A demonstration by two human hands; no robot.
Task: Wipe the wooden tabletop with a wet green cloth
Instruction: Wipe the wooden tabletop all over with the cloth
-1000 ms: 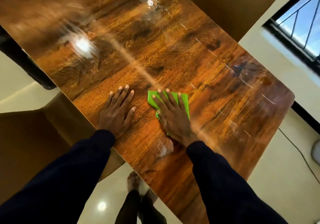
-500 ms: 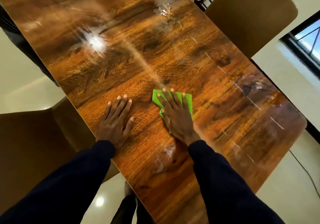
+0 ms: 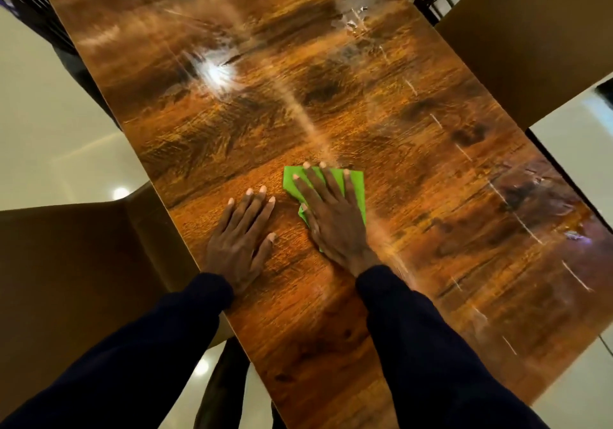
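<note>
Pressing folded wet green cloth (image 3: 356,186) flat under spread right hand (image 3: 335,223) fingers mid-tabletop (image 3: 431,170); left hand (image 3: 240,234) open, empty; hazy streaks beyond unwiped

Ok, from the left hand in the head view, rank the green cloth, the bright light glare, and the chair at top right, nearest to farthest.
1. Green cloth, just right of the left hand, under the right hand.
2. Light glare, farther up the tabletop.
3. Chair, top right, beyond the table's edge.

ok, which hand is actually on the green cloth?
The right hand, pressed flat with fingers spread on the folded green cloth. The left hand lies flat on the bare wooden tabletop beside it, off the cloth.
</note>
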